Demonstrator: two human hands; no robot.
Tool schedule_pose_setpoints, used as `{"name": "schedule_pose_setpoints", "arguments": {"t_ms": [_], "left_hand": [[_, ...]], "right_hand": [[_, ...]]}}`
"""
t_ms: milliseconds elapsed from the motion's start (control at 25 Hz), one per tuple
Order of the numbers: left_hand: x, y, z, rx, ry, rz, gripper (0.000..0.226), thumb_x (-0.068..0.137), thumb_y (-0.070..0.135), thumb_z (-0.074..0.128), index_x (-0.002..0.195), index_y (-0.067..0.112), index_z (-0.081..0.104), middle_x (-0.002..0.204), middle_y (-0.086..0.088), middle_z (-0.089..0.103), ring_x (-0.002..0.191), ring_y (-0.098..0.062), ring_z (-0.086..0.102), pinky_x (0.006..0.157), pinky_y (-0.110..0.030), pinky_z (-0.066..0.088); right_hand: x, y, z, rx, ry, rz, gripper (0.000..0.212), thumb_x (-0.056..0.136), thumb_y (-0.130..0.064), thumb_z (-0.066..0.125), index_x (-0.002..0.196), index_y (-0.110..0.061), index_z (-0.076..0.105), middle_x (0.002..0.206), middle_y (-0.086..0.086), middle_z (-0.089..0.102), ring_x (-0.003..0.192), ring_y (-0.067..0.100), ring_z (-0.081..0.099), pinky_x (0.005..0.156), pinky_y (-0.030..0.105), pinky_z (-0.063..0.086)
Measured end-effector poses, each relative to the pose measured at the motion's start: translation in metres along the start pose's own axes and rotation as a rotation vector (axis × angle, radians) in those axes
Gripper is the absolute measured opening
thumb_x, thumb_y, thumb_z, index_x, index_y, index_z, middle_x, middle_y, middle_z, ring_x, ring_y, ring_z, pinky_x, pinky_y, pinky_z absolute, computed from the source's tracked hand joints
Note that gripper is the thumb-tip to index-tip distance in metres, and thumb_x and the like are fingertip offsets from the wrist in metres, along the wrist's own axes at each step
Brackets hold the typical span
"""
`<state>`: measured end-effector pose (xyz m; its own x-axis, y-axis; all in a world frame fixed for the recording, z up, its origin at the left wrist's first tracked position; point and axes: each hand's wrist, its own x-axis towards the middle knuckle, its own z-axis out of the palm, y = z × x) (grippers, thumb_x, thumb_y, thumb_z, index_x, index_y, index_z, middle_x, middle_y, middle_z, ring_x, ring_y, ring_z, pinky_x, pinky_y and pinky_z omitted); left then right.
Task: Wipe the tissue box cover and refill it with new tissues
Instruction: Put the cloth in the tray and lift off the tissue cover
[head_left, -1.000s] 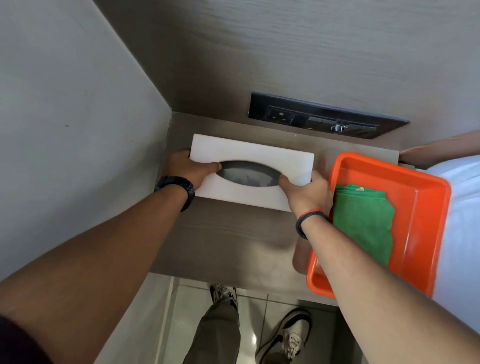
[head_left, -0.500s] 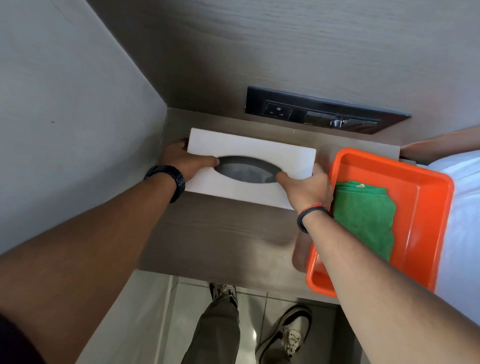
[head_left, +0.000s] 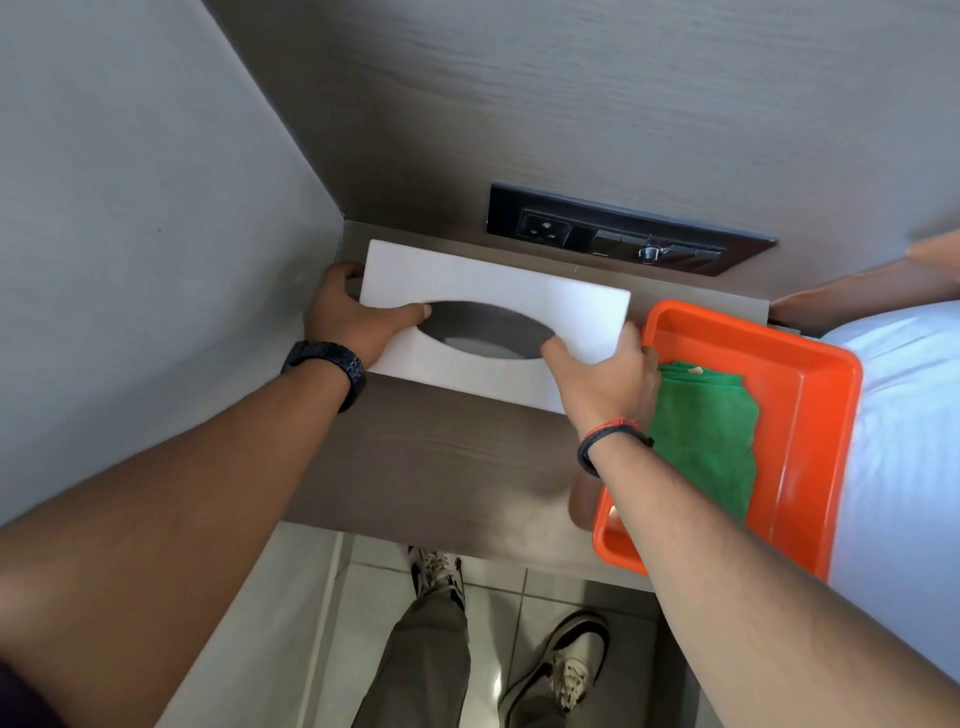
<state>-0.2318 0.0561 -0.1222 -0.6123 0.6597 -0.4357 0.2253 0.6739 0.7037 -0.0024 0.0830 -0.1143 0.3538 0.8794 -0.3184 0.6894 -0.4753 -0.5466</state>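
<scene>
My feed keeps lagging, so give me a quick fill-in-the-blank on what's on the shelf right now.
1. Both hands hold the white tissue box cover at its ____ ends.
2. The green cloth lies inside the ____ tray.
3. The left hand has a black ____ on its wrist.
4. The tray sits to the ____ of the cover.

Missing words: short; orange; watch; right

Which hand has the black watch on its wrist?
The left hand, gripping the white tissue box cover nearest the wall. The right hand, beside the orange tray, wears a thin band.
</scene>
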Motion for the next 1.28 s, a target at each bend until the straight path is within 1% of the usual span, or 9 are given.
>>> {"name": "schedule_pose_setpoints", "arguments": {"t_ms": [320, 440, 560, 760, 840, 880, 1000, 1160, 1280], "left_hand": [[-0.068, -0.045, -0.022, 0.097, -0.016, -0.110, 0.042, 0.056, 0.042, 0.085, 0.089, 0.030, 0.061, 0.085, 0.008, 0.061, 0.064, 0.002, 0.051, 0.048, -0.015, 0.035], [-0.078, -0.072, -0.021, 0.152, -0.057, -0.170, 0.040, 0.058, 0.042, 0.084, 0.089, 0.029, 0.062, 0.088, 0.005, 0.061, 0.069, -0.009, 0.054, 0.050, -0.017, 0.036], [-0.076, -0.086, -0.018, 0.164, -0.061, -0.175, 0.038, 0.059, 0.040, 0.084, 0.086, 0.030, 0.061, 0.088, 0.005, 0.063, 0.068, -0.007, 0.054, 0.052, -0.019, 0.038], [-0.066, -0.090, -0.013, 0.224, -0.106, -0.143, 0.058, 0.052, 0.052, 0.083, 0.098, 0.028, 0.059, 0.098, 0.003, 0.062, 0.094, -0.022, 0.060, 0.066, -0.028, 0.047], [-0.065, -0.085, -0.012, 0.391, -0.041, -0.015, 0.097, 0.047, 0.072, 0.074, 0.127, 0.026, 0.043, 0.124, -0.004, 0.052, 0.118, -0.026, 0.047, 0.086, -0.039, 0.048], [-0.066, -0.079, -0.009, 0.507, 0.012, 0.100, 0.112, 0.049, 0.082, 0.064, 0.138, 0.026, 0.028, 0.140, -0.009, 0.041, 0.129, -0.028, 0.036, 0.099, -0.045, 0.040], [-0.072, -0.045, 0.007, 0.669, 0.042, 0.443, 0.111, 0.061, 0.089, 0.039, 0.147, 0.025, 0.010, 0.154, -0.013, 0.021, 0.139, -0.031, 0.018, 0.110, -0.051, 0.022], [-0.098, 0.003, 0.043, 0.590, -0.045, 0.513, 0.099, 0.068, 0.086, 0.034, 0.145, 0.026, 0.023, 0.151, -0.012, 0.027, 0.137, -0.031, 0.023, 0.107, -0.049, 0.026], [-0.139, 0.036, 0.084, 0.411, -0.094, 0.568, 0.080, 0.073, 0.079, 0.042, 0.125, 0.021, 0.054, 0.127, -0.010, 0.052, 0.118, -0.025, 0.048, 0.096, -0.035, 0.038]], "right_hand": [[-0.057, 0.031, -0.019, -0.126, -0.194, 0.024, 0.061, 0.058, -0.055, 0.067, 0.107, -0.018, 0.057, 0.104, 0.013, 0.060, 0.095, 0.035, 0.061, 0.077, 0.040, 0.052], [-0.069, 0.047, -0.010, -0.146, -0.267, 0.034, 0.065, 0.061, -0.053, 0.068, 0.116, -0.020, 0.057, 0.105, 0.012, 0.060, 0.097, 0.035, 0.062, 0.079, 0.041, 0.053], [-0.073, 0.057, 0.003, -0.146, -0.292, 0.038, 0.064, 0.064, -0.049, 0.069, 0.119, -0.020, 0.055, 0.106, 0.011, 0.056, 0.097, 0.034, 0.060, 0.077, 0.036, 0.051], [-0.069, 0.066, 0.015, -0.150, -0.281, 0.036, 0.065, 0.066, -0.053, 0.070, 0.117, -0.016, 0.057, 0.109, 0.012, 0.060, 0.100, 0.034, 0.060, 0.079, 0.039, 0.052], [-0.071, 0.065, 0.011, -0.232, -0.152, -0.103, 0.076, 0.067, -0.061, 0.064, 0.126, -0.015, 0.051, 0.115, 0.012, 0.056, 0.105, 0.036, 0.057, 0.077, 0.040, 0.049], [-0.070, 0.064, 0.007, -0.277, -0.075, -0.237, 0.081, 0.068, -0.062, 0.061, 0.132, -0.014, 0.046, 0.122, 0.014, 0.052, 0.111, 0.037, 0.054, 0.080, 0.041, 0.048], [-0.059, 0.060, -0.009, -0.363, 0.020, -0.590, 0.088, 0.074, -0.058, 0.056, 0.146, -0.015, 0.030, 0.146, 0.019, 0.037, 0.132, 0.039, 0.040, 0.099, 0.046, 0.044], [-0.036, 0.062, -0.044, -0.310, 0.102, -0.610, 0.079, 0.076, -0.052, 0.056, 0.143, -0.014, 0.037, 0.144, 0.018, 0.043, 0.127, 0.037, 0.046, 0.096, 0.046, 0.046], [-0.021, 0.079, -0.092, -0.186, 0.246, -0.535, 0.060, 0.076, -0.045, 0.059, 0.124, -0.010, 0.056, 0.116, 0.016, 0.062, 0.104, 0.036, 0.058, 0.082, 0.043, 0.049]]}}
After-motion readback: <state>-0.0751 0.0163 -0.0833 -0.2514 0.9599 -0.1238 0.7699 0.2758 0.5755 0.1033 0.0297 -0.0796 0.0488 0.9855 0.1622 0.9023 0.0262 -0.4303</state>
